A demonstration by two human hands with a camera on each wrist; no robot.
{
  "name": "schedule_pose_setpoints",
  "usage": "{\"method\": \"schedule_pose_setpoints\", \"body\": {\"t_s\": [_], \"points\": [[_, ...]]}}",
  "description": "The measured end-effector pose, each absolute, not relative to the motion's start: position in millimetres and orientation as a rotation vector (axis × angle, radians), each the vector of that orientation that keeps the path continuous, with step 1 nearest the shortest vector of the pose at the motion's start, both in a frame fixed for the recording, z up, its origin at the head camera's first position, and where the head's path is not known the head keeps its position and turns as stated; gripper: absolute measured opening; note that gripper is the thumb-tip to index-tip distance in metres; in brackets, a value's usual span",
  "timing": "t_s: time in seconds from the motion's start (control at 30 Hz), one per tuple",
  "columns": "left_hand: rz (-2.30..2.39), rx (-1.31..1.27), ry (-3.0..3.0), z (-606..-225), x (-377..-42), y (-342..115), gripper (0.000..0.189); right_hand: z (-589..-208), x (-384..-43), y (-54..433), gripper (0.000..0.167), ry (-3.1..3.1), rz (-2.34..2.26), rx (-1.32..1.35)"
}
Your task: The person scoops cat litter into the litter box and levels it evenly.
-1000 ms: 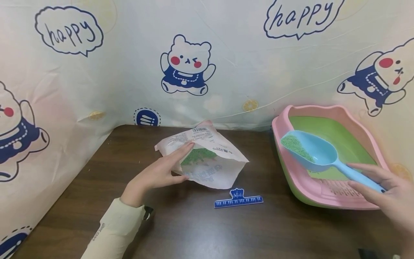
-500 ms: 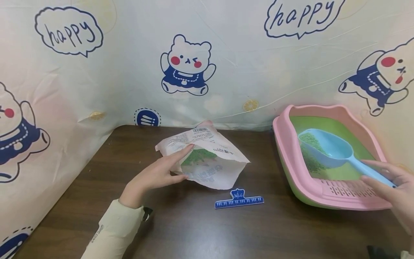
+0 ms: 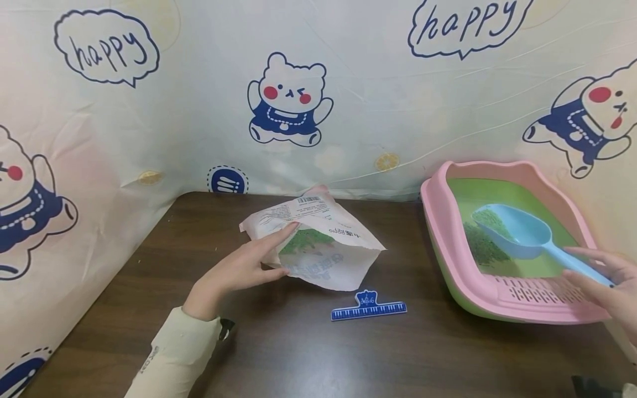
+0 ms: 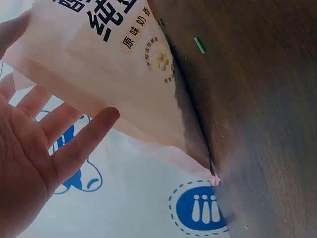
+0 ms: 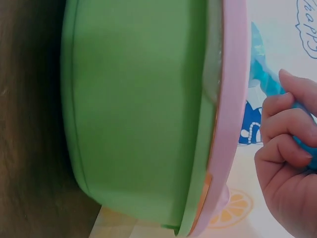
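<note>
My left hand (image 3: 239, 265) lies along the left side of a pale pink printed paper bag (image 3: 343, 213). Its index finger is stretched over the upper edge and its thumb reaches the lower edge of the open mouth; the left wrist view shows the fingers (image 4: 81, 144) straight and spread against the bag (image 4: 99, 74). Green pellets (image 3: 306, 240) show inside. My right hand (image 3: 607, 282) grips the handle of a light blue scoop (image 3: 534, 235), fingers curled round it in the right wrist view. Green pellets remain in the scoop, which hangs over the pink-rimmed green litter box (image 3: 440, 221).
Green pellets (image 3: 483, 246) lie on the box floor below the scoop. A blue piano-pattern clip (image 3: 368, 309) rests on the dark wooden table (image 3: 278, 348), in front of the bag. Small green bits (image 4: 199, 44) lie beside the bag. A patterned curtain (image 3: 199, 110) backs the table.
My right hand has moved the scoop rightward, from over the box's left rim to farther inside. Some pellets have fallen from it onto the box floor. My left hand and the bag have stayed put.
</note>
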State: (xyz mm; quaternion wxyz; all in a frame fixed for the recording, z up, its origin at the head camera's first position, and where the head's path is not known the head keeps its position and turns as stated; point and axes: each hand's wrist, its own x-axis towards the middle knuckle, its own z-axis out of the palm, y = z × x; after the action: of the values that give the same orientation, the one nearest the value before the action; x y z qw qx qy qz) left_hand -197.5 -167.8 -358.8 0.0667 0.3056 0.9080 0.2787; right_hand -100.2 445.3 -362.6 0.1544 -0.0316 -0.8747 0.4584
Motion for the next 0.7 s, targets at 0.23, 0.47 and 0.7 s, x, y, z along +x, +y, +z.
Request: {"method": "schedule_pose_setpoints", "body": {"t_s": [0.23,0.47,0.7], "points": [[0.861,0.898,2.728,-359.9,-196.1,-169.5,0.089,-366.1,-100.8,450.5,0.054,-2.513,1.154,-0.048],[0.855,0.87,2.727,-360.7,-195.4,-170.9,0.085,-363.5,-106.1,454.9,0.055,-2.562,0.934,0.057],[0.841,0.86,2.736,-361.9,-196.7,-171.8,0.084,-358.5,-111.6,455.6,0.054,-2.621,0.783,0.142]]}}
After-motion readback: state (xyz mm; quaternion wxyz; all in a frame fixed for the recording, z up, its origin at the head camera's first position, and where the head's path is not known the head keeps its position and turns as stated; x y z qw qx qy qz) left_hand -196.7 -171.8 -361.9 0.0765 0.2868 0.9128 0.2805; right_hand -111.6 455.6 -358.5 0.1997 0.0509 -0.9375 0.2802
